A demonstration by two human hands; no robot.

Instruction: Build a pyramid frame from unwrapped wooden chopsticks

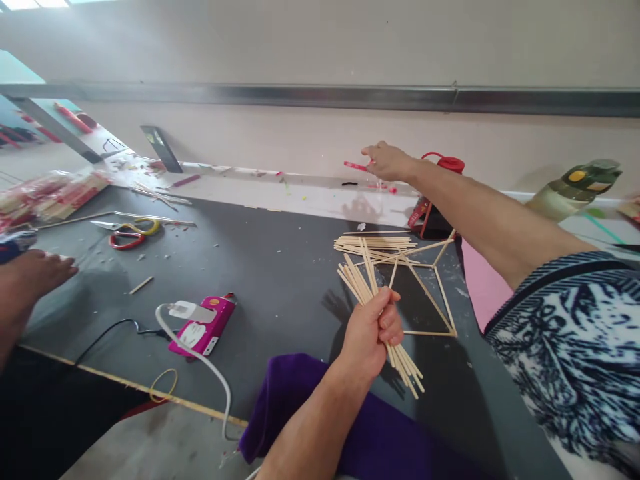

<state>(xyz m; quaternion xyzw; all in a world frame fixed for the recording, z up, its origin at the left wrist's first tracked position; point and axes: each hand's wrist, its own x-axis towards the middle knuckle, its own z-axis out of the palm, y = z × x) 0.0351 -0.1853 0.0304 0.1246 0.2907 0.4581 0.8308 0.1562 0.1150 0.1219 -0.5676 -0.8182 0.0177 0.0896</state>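
Grey tabletop (260, 267) meets a pale wall (300, 50). Fingers of the left hand (371, 328) curl around a bundle of thin wooden sticks (357, 285); a loosened grip could spill them below those fingers. The right hand (390, 162) pinches a pink strip (354, 165). Well right of its fingers, a lidded bottle (550, 202) has unclear contents.

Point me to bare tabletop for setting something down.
Middle of the table, mostly bare, between box and scissors at left, stick pile and the left hand with its bundle at right. Crowded: right side, where pile, bundle and frame bunch up; far left, bags.
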